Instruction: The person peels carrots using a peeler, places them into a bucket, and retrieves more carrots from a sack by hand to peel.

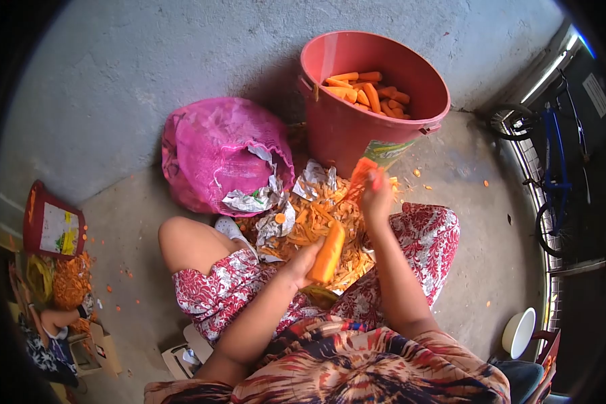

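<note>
My left hand (304, 266) is closed round the lower part of a thick carrot (330, 252), which tilts up and to the right. Higher up and to the right, my right hand (377, 195) grips an orange peeler (362, 176), slightly blurred, apart from the carrot. Below both hands lies a heap of carrot peelings (347, 268) between my legs, with crumpled newspaper (273, 225) on its left side. Beyond the heap stands a large red bucket (330, 135) holding several peeled carrots (372, 95).
A pink mesh sack (212, 151) lies open against the wall. At the left are a smaller red bucket (37, 219), more peelings (72, 279) and part of another person (57, 323). A bicycle (552, 148) and a white basin (518, 333) are at the right.
</note>
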`<move>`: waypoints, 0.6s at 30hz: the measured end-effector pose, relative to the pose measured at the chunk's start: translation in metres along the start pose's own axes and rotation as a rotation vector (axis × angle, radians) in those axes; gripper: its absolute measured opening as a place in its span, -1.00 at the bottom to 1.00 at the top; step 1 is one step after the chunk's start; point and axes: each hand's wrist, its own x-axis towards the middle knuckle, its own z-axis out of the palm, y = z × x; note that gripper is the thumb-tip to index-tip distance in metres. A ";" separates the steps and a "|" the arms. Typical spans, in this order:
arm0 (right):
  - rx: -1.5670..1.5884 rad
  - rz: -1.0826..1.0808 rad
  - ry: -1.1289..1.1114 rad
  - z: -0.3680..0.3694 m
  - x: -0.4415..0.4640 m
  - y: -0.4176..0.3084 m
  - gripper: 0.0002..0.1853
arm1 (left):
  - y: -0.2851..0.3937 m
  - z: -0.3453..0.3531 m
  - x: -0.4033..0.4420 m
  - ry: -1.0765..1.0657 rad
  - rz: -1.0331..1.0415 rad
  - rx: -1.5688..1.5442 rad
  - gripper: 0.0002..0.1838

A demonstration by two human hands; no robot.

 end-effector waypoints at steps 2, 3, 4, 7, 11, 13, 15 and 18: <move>0.111 0.150 0.128 0.000 0.024 0.031 -0.85 | -0.004 0.016 -0.005 0.020 -0.010 0.040 -0.51; 0.109 0.137 0.121 -0.004 0.024 0.024 -0.83 | -0.002 0.016 -0.004 -0.024 0.012 -0.001 -0.52; 0.104 0.121 0.109 -0.011 0.024 0.011 -0.82 | 0.001 0.015 -0.003 0.006 0.055 0.008 -0.52; 0.207 0.194 -0.067 -0.015 0.005 0.001 -0.80 | 0.011 0.003 0.001 0.104 0.220 0.076 -0.56; 0.354 0.330 -0.137 -0.011 -0.009 0.006 -0.83 | 0.019 0.006 -0.003 0.321 0.298 0.376 -0.48; 0.391 0.390 -0.158 -0.014 -0.010 0.002 -0.83 | 0.015 0.003 -0.002 0.367 0.430 0.640 -0.47; 0.362 0.356 -0.178 -0.018 -0.008 -0.007 -0.83 | 0.013 0.003 -0.001 0.398 0.503 0.808 -0.46; 0.289 0.347 -0.203 -0.020 -0.011 -0.012 -0.83 | 0.015 0.002 -0.001 0.408 0.473 0.757 -0.48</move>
